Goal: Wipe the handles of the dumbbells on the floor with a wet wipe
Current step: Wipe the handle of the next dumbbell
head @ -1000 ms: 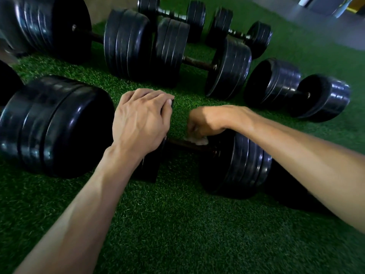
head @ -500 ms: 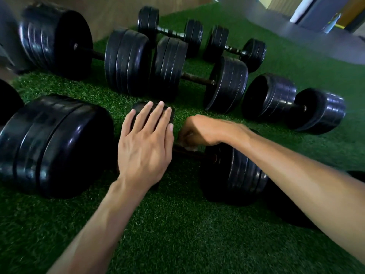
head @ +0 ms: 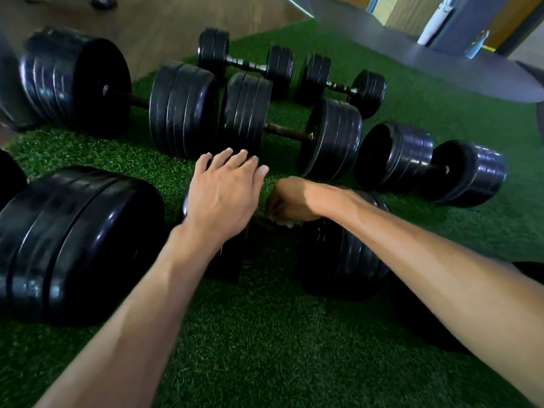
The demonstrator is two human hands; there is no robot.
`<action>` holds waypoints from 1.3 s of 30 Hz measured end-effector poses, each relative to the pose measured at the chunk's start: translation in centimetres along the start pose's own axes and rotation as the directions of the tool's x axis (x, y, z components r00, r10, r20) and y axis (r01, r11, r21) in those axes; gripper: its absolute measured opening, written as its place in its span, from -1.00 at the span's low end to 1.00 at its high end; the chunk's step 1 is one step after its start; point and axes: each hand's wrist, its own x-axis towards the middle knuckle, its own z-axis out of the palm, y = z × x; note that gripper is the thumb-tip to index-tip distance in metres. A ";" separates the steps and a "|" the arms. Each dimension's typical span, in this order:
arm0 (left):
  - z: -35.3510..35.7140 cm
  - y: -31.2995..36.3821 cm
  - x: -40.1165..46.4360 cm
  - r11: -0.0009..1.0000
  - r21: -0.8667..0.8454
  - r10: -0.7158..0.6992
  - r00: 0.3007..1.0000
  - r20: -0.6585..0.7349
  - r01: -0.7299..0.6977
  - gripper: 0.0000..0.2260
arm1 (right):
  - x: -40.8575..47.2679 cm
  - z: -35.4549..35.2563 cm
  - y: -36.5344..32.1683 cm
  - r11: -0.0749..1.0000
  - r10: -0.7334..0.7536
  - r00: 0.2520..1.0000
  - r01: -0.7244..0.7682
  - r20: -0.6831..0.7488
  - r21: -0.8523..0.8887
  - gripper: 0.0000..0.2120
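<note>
A black dumbbell lies on the green turf in front of me. My right hand curls round its dark handle with a white wet wipe peeking out under the fingers. My left hand lies flat, fingers straight, over the dumbbell's left weight stack, which it mostly hides. Behind it lies another dumbbell with a bare rusty handle.
Several more black dumbbells lie around on the turf: a big one at the left, a large one at the back left, two small ones at the back, one at the right. A grey platform borders the turf behind.
My left hand went from gripping the left weight stack with curled fingers to lying flat with fingers straight. The view tilted up. My right hand stays on the handle with the wipe.
</note>
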 end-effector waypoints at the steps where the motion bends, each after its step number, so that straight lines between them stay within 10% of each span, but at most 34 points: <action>1: -0.2 -0.6 0.1 0.997 -0.048 0.055 0.997 0.046 -0.053 -0.60 | 0.0 -0.2 0.5 0.999 -0.006 1.000 0.007 0.018 -0.043 -0.84; 6: -0.1 -1.6 -3.4 0.985 0.074 0.161 0.985 -0.062 -0.157 -0.54 | 0.4 -0.9 2.4 0.972 0.128 0.983 -0.097 0.135 -0.212 -0.88; 12: 0.7 -1.5 -2.1 0.988 0.065 0.148 0.976 -0.162 -0.139 -0.58 | 0.6 -0.6 0.3 0.996 -0.036 0.999 0.038 -0.026 0.079 -0.85; 18: 1.0 -2.0 0.2 0.989 0.076 0.137 0.985 -0.101 -0.129 -0.57 | 0.6 -2.4 1.3 0.980 0.068 0.982 -0.033 0.175 -0.196 -0.80; 24: 1.5 -1.0 0.6 0.999 0.039 0.018 0.966 -0.258 -0.008 -0.58 | 1.0 -1.6 1.5 0.993 -0.011 0.999 0.015 -0.031 0.113 -0.82; 31: 2.2 -1.4 -1.5 0.994 0.089 0.089 0.965 -0.246 -0.069 -0.57 | 2.0 -1.4 3.2 0.947 0.236 0.970 -0.215 0.061 -0.238 -0.92; 39: 2.5 -1.4 2.1 0.996 0.073 0.057 0.978 -0.200 -0.044 -0.57 | 2.9 -1.7 0.7 0.999 0.034 0.993 -0.035 -0.114 -0.003 -0.83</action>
